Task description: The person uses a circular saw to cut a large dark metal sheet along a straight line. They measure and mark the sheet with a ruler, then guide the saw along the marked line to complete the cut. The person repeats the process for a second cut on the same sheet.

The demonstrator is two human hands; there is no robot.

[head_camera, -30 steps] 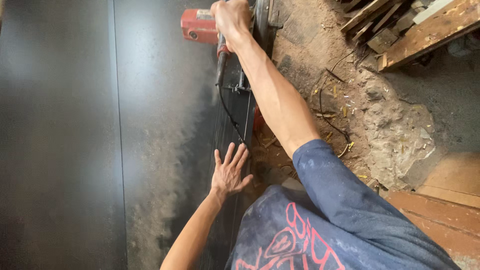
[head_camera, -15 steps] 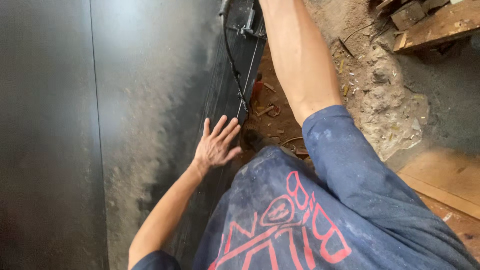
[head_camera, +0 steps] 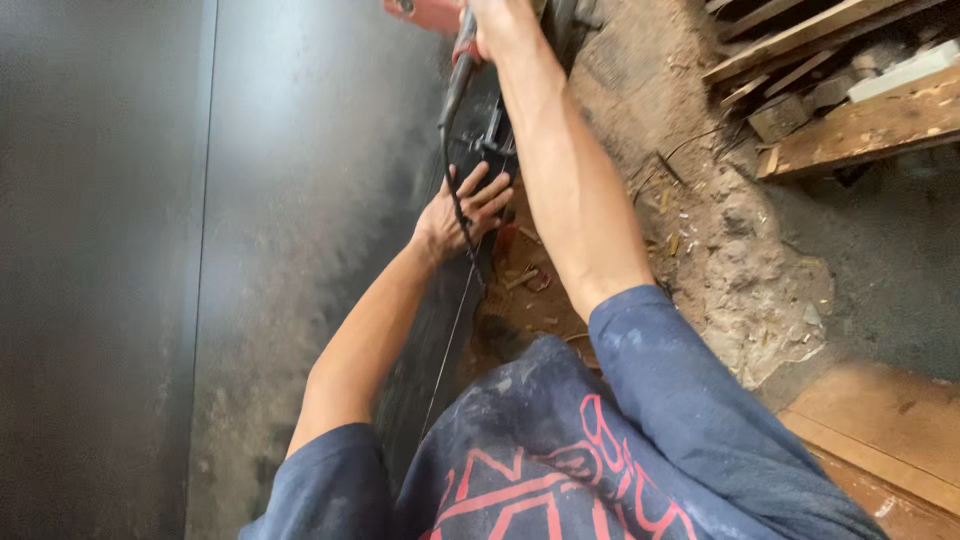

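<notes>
A large dark sheet panel (head_camera: 300,200) lies flat in front of me, dusted with pale sawdust. My right hand (head_camera: 505,22) is stretched forward and closed around the handle of a red power saw (head_camera: 430,12) at the top edge of the view. A black cord (head_camera: 452,170) runs back from the saw along the panel's right edge. My left hand (head_camera: 465,212) presses flat on that edge, fingers spread, touching the cord.
To the right is bare earth and rubble (head_camera: 740,260) with wood chips. Stacked timber planks (head_camera: 850,110) lie at the upper right, and a wooden board (head_camera: 880,440) at the lower right. A second dark panel (head_camera: 90,270) adjoins on the left.
My left hand has slid forward along the panel edge toward the saw. The view shifted, and the saw with my right hand on it is back in sight at the top.
</notes>
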